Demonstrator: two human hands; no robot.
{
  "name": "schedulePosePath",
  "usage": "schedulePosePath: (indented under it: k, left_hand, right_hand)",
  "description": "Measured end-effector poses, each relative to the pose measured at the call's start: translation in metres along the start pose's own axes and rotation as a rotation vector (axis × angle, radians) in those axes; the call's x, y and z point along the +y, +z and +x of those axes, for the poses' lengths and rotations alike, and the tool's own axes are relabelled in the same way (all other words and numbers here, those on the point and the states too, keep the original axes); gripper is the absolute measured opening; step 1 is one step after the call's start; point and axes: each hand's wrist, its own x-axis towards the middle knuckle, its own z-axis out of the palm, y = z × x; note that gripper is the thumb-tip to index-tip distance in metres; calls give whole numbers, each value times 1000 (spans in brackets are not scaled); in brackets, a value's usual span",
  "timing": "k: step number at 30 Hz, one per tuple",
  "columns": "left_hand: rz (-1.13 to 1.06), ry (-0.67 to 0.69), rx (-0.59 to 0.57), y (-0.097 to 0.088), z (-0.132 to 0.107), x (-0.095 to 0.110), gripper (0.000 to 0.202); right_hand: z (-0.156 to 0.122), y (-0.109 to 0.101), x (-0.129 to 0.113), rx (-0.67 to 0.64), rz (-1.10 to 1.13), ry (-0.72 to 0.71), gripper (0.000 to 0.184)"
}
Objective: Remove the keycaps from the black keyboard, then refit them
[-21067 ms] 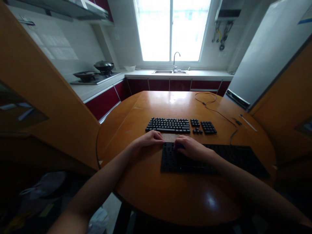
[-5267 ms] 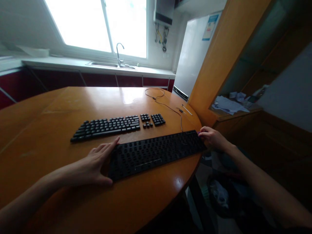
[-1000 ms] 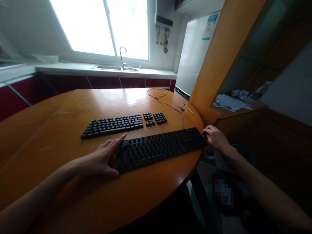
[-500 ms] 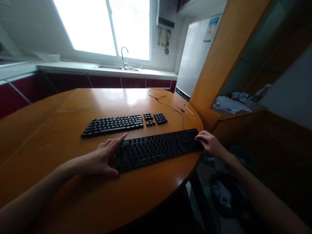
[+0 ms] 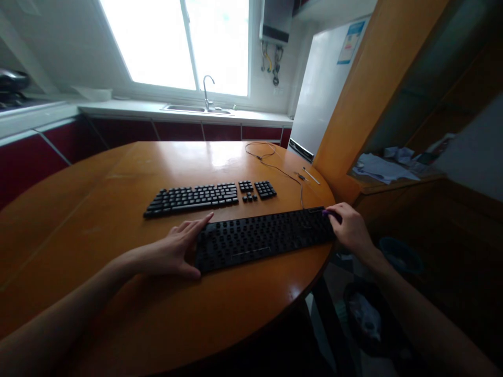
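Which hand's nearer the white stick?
Right. The right hand is at the right end of the keyboard base, nearer the white stick; the left hand is at its left end, farther away.

- The keyboard base [image 5: 251,241] is black, and regular rows of small dark dots make its pattern; one thin pale line marks the lower part.
- The loose keycaps [image 5: 192,198] are black or very dark grey, with paler shine on their tops.
- The small item [image 5: 326,212] in the right hand [image 5: 348,226] is purple.
- The table [image 5: 113,220] is orange-brown, with whitish shine on its far side.
- The cable [image 5: 288,176] is brownish grey.
- The thin stick [image 5: 312,176] is white.
- The cabinets [image 5: 126,130] are dark red, divided by silvery lines.
- The countertop [image 5: 133,109] is white.
- The fridge [image 5: 317,84] is silver-grey; its sticker [image 5: 351,43] is mainly blue and white.
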Motion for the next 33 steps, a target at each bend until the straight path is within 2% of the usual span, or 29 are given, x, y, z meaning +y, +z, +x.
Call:
schedulePosePath:
  k: [2,5,8,10,12,15,17,20,22,25,27,29,31,33]
  left_hand:
    - [0,2,-11,-2,0,3,133]
    - [0,2,-10,-4,-1,7,133]
    - [3,1,-11,-5,-1,9,133]
    - [-1,0,-8,-5,-1,11,135]
    - [-8,4,-2,-5,-1,11,136]
    - [-23,4,4,-4,-1,9,137]
    - [-33,-2,3,-3,-1,8,137]
    - [-28,-1,1,-2,-1,7,136]
    - [-15,-5,3,-2,0,7,136]
    - [9,-7,1,-4,0,9,136]
    - [29,-3,6,-4,-1,10,135]
    - [37,0,13,-4,-1,10,134]
    - [25,-2,13,-4,0,8,133]
    - [4,-5,12,-4,0,7,132]
  right_hand:
    - [3,10,-32,-22,157,-78,14]
    - [2,37,-85,-165,363,-223,15]
    - [-6,64,-118,-302,425,-397,20]
    - [-12,71,-118,-363,364,-467,25]
    - [-15,67,-102,-380,262,-440,31]
    - [-14,46,-61,-389,66,-316,36]
    - [-10,29,-35,-395,-14,-224,32]
    - [-4,12,-19,-307,-91,-124,22]
    - [-4,12,-30,-230,-53,-104,18]
    - [-14,29,-72,-180,113,-161,17]
    - [-27,46,-104,-201,236,-234,18]
    - [-41,60,-125,-242,305,-291,18]
    - [-54,67,-127,-247,308,-309,20]
    - [-64,63,-110,-237,268,-271,24]
